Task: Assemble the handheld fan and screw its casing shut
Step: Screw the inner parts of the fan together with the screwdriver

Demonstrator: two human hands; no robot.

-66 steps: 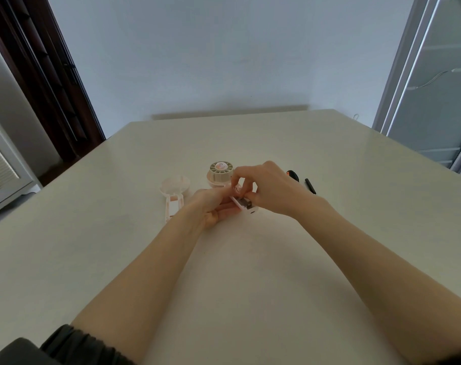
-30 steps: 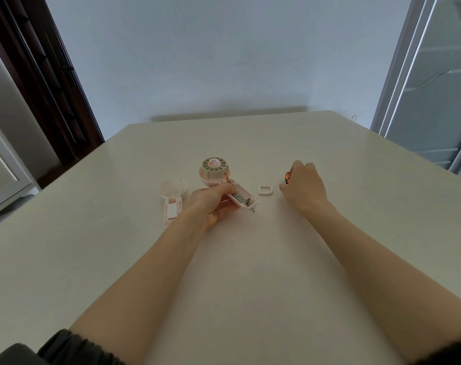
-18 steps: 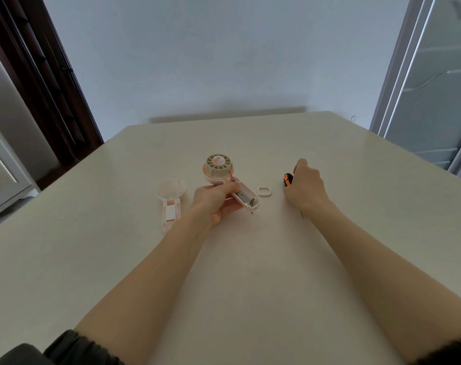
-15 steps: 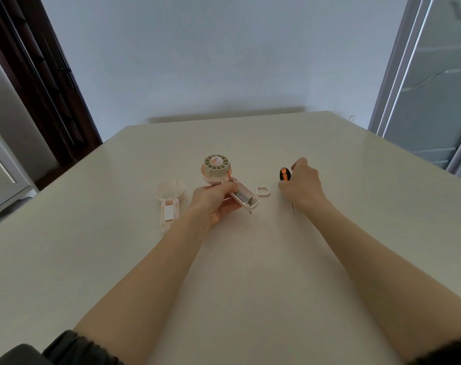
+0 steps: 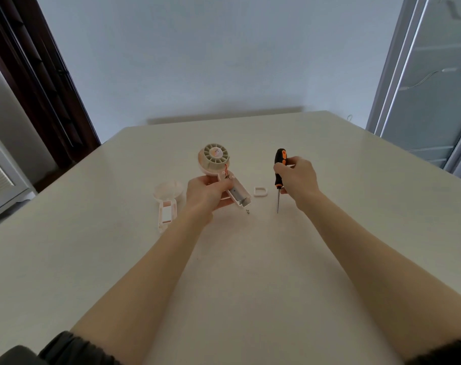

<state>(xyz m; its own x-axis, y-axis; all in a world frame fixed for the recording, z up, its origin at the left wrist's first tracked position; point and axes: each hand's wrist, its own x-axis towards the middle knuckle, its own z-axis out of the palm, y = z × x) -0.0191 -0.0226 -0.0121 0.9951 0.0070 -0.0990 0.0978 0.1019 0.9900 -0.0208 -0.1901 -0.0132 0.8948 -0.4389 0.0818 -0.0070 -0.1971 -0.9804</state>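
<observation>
A tiny screw (image 5: 248,212) lies on the table (image 5: 250,285), closest to you and just at 6 o'clock from the open handle end. Your left hand (image 5: 207,194) curls round the fan body (image 5: 225,175) and holds it just above the table, open side up. The round fan head points away at 12 o'clock.

At 3 o'clock from the fan, your right hand (image 5: 298,179) grips the screwdriver (image 5: 279,177) by its black and orange handle, tip down. A small white loop (image 5: 260,191) lies between your two hands.

At 9 o'clock from your left hand, the cover half (image 5: 167,204) lies on the table, not yet on. I think the cover must go on before you screw. Hold the fan steady. Keep the red wire (image 5: 226,168) tucked inside so it does not get pinched. Set the tip straight into the screw and turn gently.
</observation>
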